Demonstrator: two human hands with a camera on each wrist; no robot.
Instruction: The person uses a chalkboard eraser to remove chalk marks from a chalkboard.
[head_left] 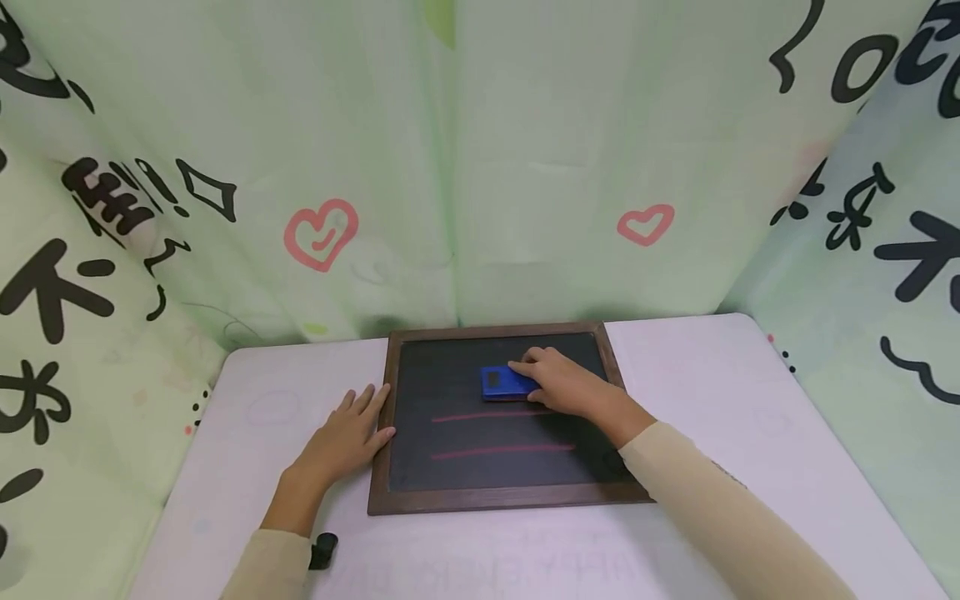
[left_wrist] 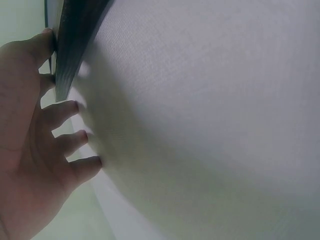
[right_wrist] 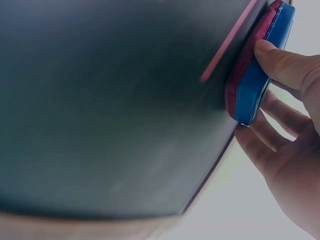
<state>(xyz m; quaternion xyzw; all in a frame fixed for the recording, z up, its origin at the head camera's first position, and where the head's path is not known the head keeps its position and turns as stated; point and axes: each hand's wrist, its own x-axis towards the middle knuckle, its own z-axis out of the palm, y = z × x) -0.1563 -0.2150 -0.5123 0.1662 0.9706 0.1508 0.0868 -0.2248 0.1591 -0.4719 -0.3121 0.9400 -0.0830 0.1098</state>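
Here, your right hand pinches and partly hides the eraser on the board. Your left hand, spread, touches the board's edge. White table below them, green cloth beyond.

Pale tbl w/ blackboard (brown-framed, approx. mid-width) lying on it, nr far edge.

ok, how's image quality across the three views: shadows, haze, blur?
Head: clearest, fairly even light, soft shadow on the blackboard below the right hand. Left wrist: hazy, low contrast, broad soft-edged shadow across the tabletop. Right wrist: bright, washed-out background behind the hand, faint pale sheen on the board, near frame edge blurred; eraser reads clearer.
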